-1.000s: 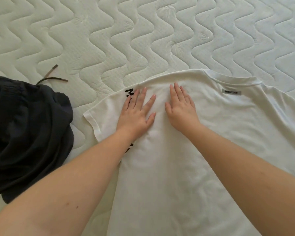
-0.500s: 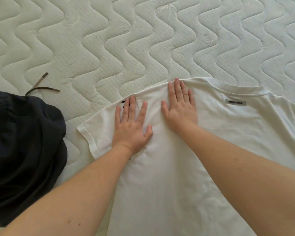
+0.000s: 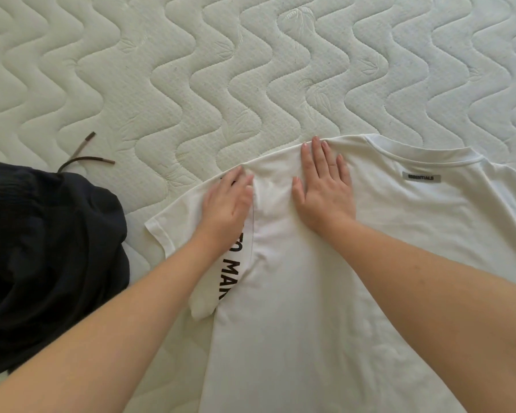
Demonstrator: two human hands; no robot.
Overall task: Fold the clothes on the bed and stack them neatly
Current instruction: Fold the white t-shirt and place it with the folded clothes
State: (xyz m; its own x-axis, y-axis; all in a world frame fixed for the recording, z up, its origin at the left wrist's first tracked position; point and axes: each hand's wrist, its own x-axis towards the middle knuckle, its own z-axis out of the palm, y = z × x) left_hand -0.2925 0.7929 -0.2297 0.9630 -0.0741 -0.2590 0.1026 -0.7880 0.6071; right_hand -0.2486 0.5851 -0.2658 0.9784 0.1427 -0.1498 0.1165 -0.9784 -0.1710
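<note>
Bedroom: quilted mattress [image 3: 251,70] (bare), clothes [image 3: 370,263] spread.

Bright, even, soft daylight is seen; no glare. Faint shadows are cast just below the forearms and beside the dark garment [image 3: 42,248]. Left hand [image 3: 227,201] is motion-blurred. Quilting lines are bowed by wide-angle distortion toward the edges.

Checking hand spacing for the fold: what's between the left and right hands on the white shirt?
Only a raised wrinkle of the white T-shirt itself, in the head view. Left hand and right hand lie apart on the fabric; nothing else sits between.
</note>
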